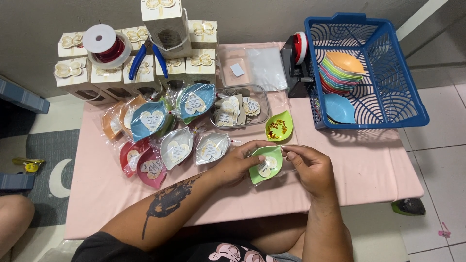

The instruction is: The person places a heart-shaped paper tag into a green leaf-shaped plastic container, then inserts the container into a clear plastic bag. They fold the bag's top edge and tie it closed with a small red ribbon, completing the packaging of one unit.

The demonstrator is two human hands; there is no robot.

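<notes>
Low bench [369, 170] draped in pink cloth; blue basket [388, 97] at far right. At the near middle, green leaf-shaped dish [266, 165] in clear wrap, pinched between left hand [238, 162] and right hand [310, 165], both grips closed on it. Probably light, rigid, wrap slippery; best held by the rim.

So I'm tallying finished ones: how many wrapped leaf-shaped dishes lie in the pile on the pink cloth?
8 wrapped leaf-shaped dishes: orange pair far left, two blue behind, two white in front, two red front-left. Overlaps may hide more.
</notes>
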